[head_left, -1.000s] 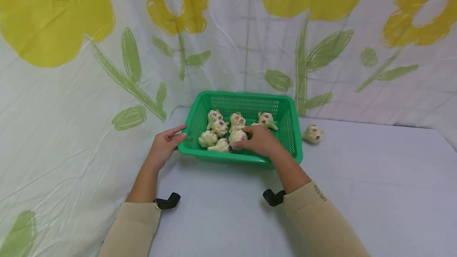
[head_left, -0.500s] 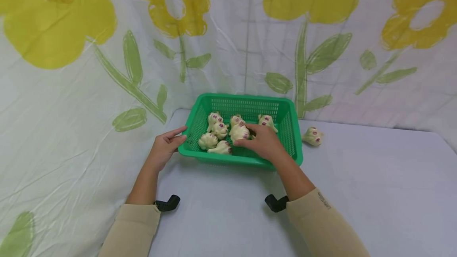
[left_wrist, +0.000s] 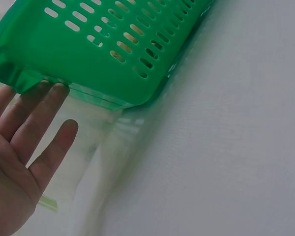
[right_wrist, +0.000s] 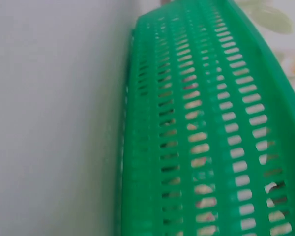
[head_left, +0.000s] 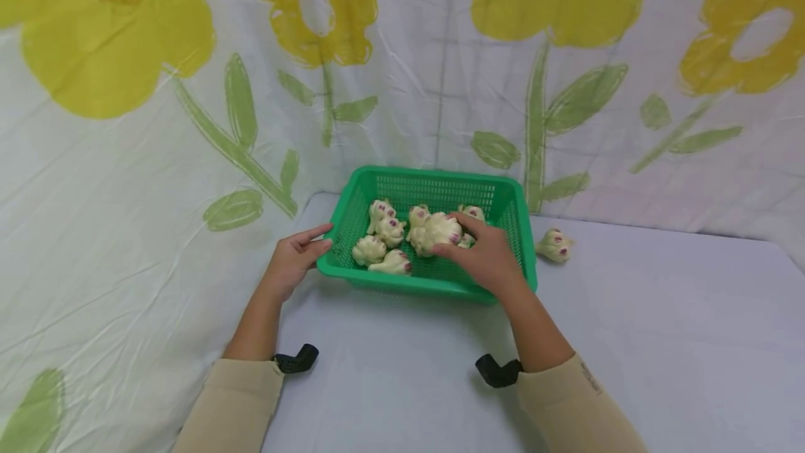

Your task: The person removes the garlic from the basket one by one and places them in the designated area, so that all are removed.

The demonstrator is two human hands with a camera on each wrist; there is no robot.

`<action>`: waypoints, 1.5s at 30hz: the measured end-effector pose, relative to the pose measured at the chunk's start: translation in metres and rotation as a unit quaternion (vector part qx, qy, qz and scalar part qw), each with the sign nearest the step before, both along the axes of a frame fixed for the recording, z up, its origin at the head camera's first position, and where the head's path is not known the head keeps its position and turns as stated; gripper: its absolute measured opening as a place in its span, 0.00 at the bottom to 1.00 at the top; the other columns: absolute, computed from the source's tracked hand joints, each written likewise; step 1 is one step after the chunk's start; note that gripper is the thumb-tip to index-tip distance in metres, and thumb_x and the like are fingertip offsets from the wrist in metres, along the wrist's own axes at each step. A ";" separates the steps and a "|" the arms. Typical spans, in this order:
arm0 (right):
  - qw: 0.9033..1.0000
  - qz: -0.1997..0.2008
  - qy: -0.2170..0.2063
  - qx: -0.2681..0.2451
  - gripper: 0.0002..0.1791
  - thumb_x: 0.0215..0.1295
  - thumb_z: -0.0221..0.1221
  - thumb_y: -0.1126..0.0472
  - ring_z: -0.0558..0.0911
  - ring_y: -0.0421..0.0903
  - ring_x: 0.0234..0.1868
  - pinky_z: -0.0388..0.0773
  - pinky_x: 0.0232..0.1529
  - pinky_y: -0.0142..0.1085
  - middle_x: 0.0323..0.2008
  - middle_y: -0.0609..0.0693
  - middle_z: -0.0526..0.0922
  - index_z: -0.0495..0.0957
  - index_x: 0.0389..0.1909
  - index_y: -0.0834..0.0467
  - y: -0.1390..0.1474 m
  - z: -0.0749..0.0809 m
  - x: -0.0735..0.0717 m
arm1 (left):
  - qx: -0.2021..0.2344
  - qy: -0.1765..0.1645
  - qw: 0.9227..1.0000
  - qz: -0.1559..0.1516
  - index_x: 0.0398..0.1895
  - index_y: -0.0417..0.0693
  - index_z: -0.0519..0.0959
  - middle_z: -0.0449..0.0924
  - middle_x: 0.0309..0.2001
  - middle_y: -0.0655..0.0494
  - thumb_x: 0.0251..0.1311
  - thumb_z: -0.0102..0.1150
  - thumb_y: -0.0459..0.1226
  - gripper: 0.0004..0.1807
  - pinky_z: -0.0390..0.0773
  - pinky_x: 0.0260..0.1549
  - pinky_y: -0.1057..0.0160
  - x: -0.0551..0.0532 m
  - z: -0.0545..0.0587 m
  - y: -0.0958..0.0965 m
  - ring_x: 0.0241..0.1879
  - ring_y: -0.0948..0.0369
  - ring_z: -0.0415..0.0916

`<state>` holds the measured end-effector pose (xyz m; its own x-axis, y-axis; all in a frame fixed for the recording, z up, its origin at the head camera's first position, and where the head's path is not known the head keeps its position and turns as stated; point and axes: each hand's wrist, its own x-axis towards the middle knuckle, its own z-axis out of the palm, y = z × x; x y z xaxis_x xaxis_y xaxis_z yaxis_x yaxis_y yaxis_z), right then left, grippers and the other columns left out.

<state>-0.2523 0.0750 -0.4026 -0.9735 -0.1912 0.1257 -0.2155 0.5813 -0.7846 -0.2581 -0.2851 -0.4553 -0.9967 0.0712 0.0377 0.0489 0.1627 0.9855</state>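
Note:
My left hand (head_left: 291, 265) is at the left end of a green plastic basket (head_left: 409, 284) and holds its rim, the fingertips reaching under the lip in the left wrist view. Between thumb and fingers my right hand (head_left: 489, 254) pinches a garlic bulb (head_left: 444, 229), pale with purple streaks, over the basket's middle. Several more garlic bulbs lie inside, among them a left front bulb (head_left: 369, 249) and a bulb (head_left: 393, 263) by the near wall. One bulb (head_left: 472, 212) is partly hidden behind the right hand. In the right wrist view, the slotted basket wall (right_wrist: 201, 123) covers the hand's work.
A single garlic bulb (head_left: 556, 246) lies on the white tabletop (head_left: 660, 313), just right of the basket. Behind the table hangs a white cloth (head_left: 402, 89) painted with yellow flowers, close to the basket's far side.
My right hand has lifted the garlic bulb and drawn it rightward, uncovering bulbs beside it. The left hand stays at the basket's rim, and the basket stays in place.

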 end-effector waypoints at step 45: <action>0.934 -0.274 0.068 -0.218 0.34 0.59 0.70 0.53 0.75 0.36 0.61 0.70 0.63 0.28 0.62 0.49 0.78 0.72 0.67 0.47 0.137 -0.012 0.018 | 0.001 0.000 1.000 0.004 0.68 0.42 0.71 0.86 0.40 0.70 0.66 0.62 0.45 0.30 0.84 0.38 0.69 0.001 -0.003 0.000 0.38 0.71 0.83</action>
